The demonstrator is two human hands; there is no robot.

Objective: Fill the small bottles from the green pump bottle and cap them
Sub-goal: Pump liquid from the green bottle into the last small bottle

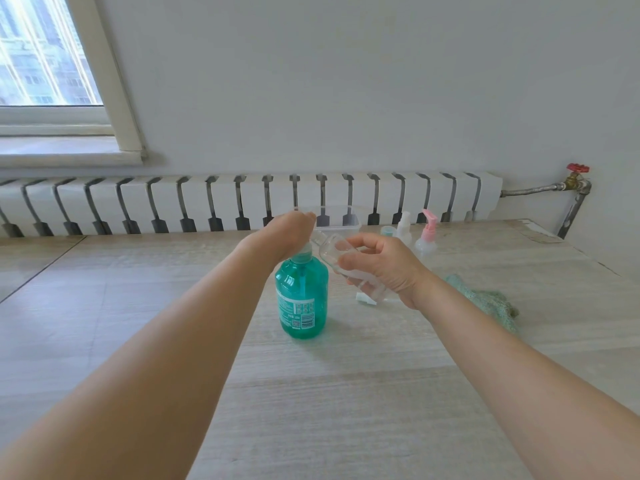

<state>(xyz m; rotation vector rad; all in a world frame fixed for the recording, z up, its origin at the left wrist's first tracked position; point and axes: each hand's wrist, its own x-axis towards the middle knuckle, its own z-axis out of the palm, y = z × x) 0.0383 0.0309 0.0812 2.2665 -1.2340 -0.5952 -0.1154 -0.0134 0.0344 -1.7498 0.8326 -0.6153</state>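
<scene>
Left hand (pixel 291 230) presses the green pump bottle (pixel 302 296); right hand (pixel 384 265) grips a clear bottle (pixel 332 252), green cloth (pixel 485 299) nearby.

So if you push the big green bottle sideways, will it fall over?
Probably not easily. The green pump bottle looks nearly full, so it is likely heavy, and it stands on a wide base. A push high up, where the left hand presses, might tip it.

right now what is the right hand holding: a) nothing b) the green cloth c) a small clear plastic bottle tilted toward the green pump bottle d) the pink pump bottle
c, the right hand grips a small clear plastic bottle, tilted with its mouth toward the top of the green pump bottle, where the left hand rests on the pump.
</scene>
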